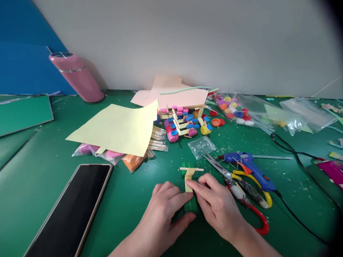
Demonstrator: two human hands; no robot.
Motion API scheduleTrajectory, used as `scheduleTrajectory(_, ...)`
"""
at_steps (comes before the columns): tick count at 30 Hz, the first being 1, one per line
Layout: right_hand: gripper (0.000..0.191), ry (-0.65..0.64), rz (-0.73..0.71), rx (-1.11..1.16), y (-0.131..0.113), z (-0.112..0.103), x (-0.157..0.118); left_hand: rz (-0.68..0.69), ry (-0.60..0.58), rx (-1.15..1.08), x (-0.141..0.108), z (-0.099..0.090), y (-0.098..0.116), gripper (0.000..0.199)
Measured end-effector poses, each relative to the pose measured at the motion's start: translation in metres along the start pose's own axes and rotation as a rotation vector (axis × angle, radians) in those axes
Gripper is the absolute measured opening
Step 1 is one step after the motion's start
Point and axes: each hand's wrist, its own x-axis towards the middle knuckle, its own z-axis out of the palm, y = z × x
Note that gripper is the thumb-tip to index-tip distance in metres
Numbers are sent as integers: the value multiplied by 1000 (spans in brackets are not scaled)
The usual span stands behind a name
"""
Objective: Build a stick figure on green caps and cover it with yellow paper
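Between my hands is a small green piece [190, 206], which looks like modelling clay, with a pale yellow paper strip [189, 185] lying along its top. A thin wooden stick [192, 169] crosses the strip's far end, and a bit of green shows behind it. My left hand [167, 210] grips the green piece from the left, its thumb at the near end and index finger on the strip. My right hand [218, 203] pinches from the right, index fingertip pressing on the yellow paper strip. Its other fingertips are partly hidden.
Right of my hands lie scissors [233, 180], yellow-handled pliers [253, 185] and a corded blue glue gun [250, 164]. A phone [72, 210] lies left. Behind are yellow paper [118, 125], small clay-and-stick models [182, 123], bagged coloured caps [234, 107] and a pink bottle [77, 76].
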Motion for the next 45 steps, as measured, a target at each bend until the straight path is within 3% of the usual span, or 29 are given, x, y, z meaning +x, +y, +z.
scheduleTrajectory(6, 37, 51, -23, -25, 1, 0, 0, 3, -4, 3, 0, 1, -1, 20)
scheduleTrajectory(19, 38, 35, -55, -86, 6, -2, 4, 22, 14, -13, -1, 2, -2, 23)
scheduleTrajectory(29, 37, 18, 10, 35, 7, 0, 2, 21, 18, 1, 0, 1, -2, 22)
scheduleTrajectory(40, 31, 29, 101, 202, 0, -5, 4, -11, 130, -11, -5, 11, 0, 23)
scheduleTrajectory(45, 28, 81, 101, 272, 2, -4, 1, -52, 168, -34, -7, 10, 0, 33)
